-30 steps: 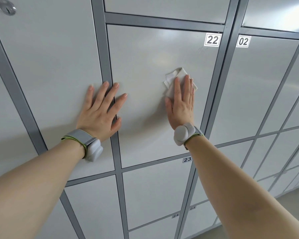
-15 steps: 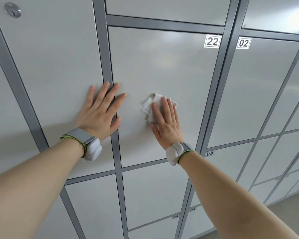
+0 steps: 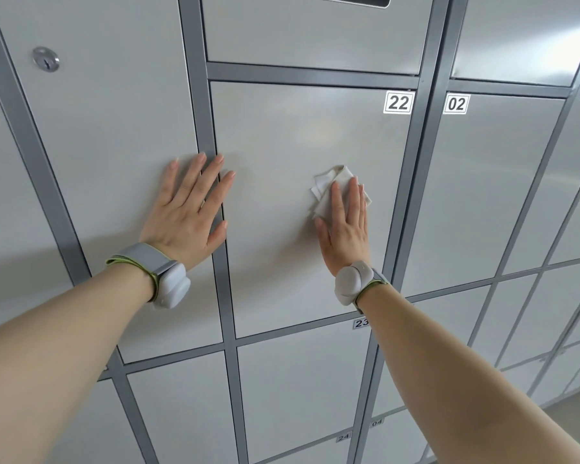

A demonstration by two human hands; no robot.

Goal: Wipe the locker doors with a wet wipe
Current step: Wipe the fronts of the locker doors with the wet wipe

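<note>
Locker door 22 is a pale grey panel in a dark grey frame, at the centre of view. A crumpled white wet wipe lies flat against its right half. My right hand presses the wipe onto the door with straight fingers, covering the wipe's lower right part. Spread flat, my left hand rests across the frame strip between door 22 and the door to its left, holding nothing.
The left-hand door carries a round key lock. Door 02 is to the right, doors 23 and 24 below. Dark grey frame strips run between all doors. A strip of floor shows at bottom right.
My right hand has slid the wipe from the door's lower middle to the right and slightly up. My left hand has stayed flat in the same place. The view has tilted a little.
</note>
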